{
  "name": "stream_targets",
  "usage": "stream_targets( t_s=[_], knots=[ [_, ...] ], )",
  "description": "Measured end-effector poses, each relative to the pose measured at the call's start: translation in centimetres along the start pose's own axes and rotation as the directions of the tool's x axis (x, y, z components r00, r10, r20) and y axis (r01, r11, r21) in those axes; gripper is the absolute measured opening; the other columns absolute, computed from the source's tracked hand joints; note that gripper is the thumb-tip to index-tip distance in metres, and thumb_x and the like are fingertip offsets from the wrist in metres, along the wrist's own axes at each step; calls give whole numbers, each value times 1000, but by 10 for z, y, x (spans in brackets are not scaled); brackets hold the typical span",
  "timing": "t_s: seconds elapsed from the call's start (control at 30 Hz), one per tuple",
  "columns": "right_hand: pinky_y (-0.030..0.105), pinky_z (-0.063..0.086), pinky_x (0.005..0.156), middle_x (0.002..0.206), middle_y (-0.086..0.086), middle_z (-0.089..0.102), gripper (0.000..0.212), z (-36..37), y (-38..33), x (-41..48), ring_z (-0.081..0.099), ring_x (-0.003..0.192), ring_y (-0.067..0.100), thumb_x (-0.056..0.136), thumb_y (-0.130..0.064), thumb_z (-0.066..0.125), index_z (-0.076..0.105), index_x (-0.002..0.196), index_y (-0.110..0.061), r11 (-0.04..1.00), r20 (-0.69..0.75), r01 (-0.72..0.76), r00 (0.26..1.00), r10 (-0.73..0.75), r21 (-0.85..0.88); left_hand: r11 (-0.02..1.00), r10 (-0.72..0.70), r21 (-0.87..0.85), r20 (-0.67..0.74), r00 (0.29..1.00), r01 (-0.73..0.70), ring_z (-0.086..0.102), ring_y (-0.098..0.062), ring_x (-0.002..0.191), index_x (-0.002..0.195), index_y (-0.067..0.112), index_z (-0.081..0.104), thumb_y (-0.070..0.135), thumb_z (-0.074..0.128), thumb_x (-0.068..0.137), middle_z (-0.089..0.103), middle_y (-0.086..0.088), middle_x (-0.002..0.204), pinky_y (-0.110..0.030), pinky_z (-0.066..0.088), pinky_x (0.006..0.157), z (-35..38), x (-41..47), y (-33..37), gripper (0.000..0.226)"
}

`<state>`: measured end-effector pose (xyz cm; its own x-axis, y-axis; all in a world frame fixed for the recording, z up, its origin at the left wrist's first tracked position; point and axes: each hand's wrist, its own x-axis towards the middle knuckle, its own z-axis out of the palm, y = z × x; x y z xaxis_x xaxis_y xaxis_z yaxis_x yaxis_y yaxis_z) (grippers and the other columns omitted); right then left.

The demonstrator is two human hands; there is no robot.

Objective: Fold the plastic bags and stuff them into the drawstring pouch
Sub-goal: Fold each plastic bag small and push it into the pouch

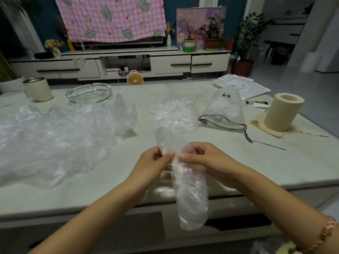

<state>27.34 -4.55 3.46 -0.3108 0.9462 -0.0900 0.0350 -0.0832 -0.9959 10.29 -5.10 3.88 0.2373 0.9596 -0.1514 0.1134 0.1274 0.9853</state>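
hands left [156, 162] and right [199, 158] meet fingertip to fingertip, pinching a plastic bag [190, 197].

Bare forearms, pink bead bracelet [328, 233] on rt wrist

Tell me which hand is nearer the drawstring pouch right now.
Right. The right hand grips the plastic bag below and just left of the drawstring pouch; the left hand sits farther left.

The pale table [275, 162] carries loose plastic bags [55, 136] left of the grip and the drawstring pouch [224, 110] beyond-right. Farther off sit a glass ashtray [89, 92], cup [38, 89], paper roll [283, 111] and what seem papers [242, 87].
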Motion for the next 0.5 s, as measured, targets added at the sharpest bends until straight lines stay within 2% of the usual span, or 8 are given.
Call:
stream_targets(
  t_s=[0.07, 0.13, 0.23, 0.3, 0.37, 0.43, 0.5],
  knots=[
    [35, 51, 87, 91, 7, 66, 20, 0, 1, 0, 65, 87, 19, 79, -17, 70, 65, 96, -7, 1000, -12, -11, 1000, 11, 22, 998, 37, 52, -10, 999, -37, 70, -19, 77, 105, 4, 63, 19, 56, 93, 72, -13, 93, -26, 57, 63, 2, 0, 0, 20],
    [37, 49, 91, 102, 11, 68, 29, 0, 0, 0, 65, 96, 23, 76, -19, 70, 66, 103, -9, 998, 0, -28, 1000, 28, 57, 991, 69, 110, 23, 997, -71, 69, -15, 70, 103, 7, 64, 18, 57, 92, 72, -7, 84, -25, 56, 59, 4, -1, -1, 17],
    [33, 50, 86, 93, 7, 69, 18, 0, -1, 1, 65, 89, 19, 85, -1, 61, 70, 93, -14, 997, -13, -5, 1000, 6, 74, 993, 57, 106, -10, 998, -56, 64, -13, 58, 100, 2, 63, 16, 58, 92, 69, -5, 74, -25, 54, 54, 6, 0, 1, 17],
    [26, 50, 76, 81, 2, 68, 19, -1, -3, 1, 63, 78, 14, 83, 3, 60, 71, 81, -13, 997, -44, 38, 998, -35, 61, 999, -9, 34, -27, 1000, 10, 60, -16, 58, 96, -2, 63, 9, 55, 92, 65, -8, 74, -26, 52, 52, 5, 3, 2, 14],
    [18, 49, 66, 75, -1, 67, 25, 1, -6, -1, 61, 71, 10, 81, 7, 59, 71, 70, -12, 996, -44, 80, 996, -78, 34, 981, -125, -148, 7, 992, 125, 55, -22, 63, 90, 0, 62, 6, 47, 89, 60, -13, 79, -28, 49, 54, 4, 5, 3, 17],
    [16, 47, 65, 79, -6, 68, 45, 2, -6, -2, 62, 76, 7, 80, 18, 49, 73, 62, -15, 991, -41, 130, 990, -131, -39, 911, -210, -335, 130, 969, 242, 53, -25, 69, 95, 1, 61, 19, 41, 90, 57, -16, 85, -32, 47, 62, 2, 5, 5, 28],
    [18, 47, 69, 82, -13, 66, 56, 3, -6, -3, 61, 82, 6, 76, 23, 40, 73, 59, -19, 976, -59, 190, 979, -197, -106, 887, -231, -340, 260, 937, 313, 59, -29, 79, 110, -1, 61, 40, 41, 93, 61, -19, 94, -37, 51, 71, 0, 5, 4, 49]
  ],
)
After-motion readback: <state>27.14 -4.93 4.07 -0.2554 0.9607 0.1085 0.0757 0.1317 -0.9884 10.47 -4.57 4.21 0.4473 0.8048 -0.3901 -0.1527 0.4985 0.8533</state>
